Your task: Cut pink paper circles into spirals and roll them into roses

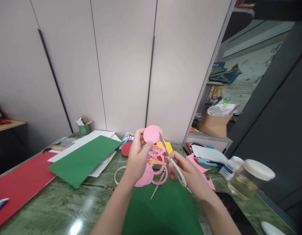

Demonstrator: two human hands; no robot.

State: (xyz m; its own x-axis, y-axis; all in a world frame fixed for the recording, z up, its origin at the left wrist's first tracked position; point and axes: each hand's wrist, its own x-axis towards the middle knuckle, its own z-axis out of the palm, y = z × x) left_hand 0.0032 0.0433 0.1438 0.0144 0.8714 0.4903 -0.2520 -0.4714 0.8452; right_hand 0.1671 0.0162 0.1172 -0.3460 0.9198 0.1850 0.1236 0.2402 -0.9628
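Between the thumb and fingers of my left hand (138, 155) is a pink paper circle (152, 134), raised above the table. White-handled scissors (174, 166) sit in my right hand (181, 168), their blades (163, 142) meeting the circle's right edge. Below the hands lie pink paper rings (163, 178) and more pink paper discs (144, 178). A pointed wooden stick (157, 187) rests across the green sheet (163, 212) in front of me. Pink scraps (198, 164) lie just right of my right hand.
Large green paper (86, 160) and red paper (21, 186) cover the left side. On the right stand a lidded jar of pale liquid (247, 181) and a white bottle (231, 166), near a black tablet-like slab (235, 212). Cabinet doors (121, 65) rise behind the table.
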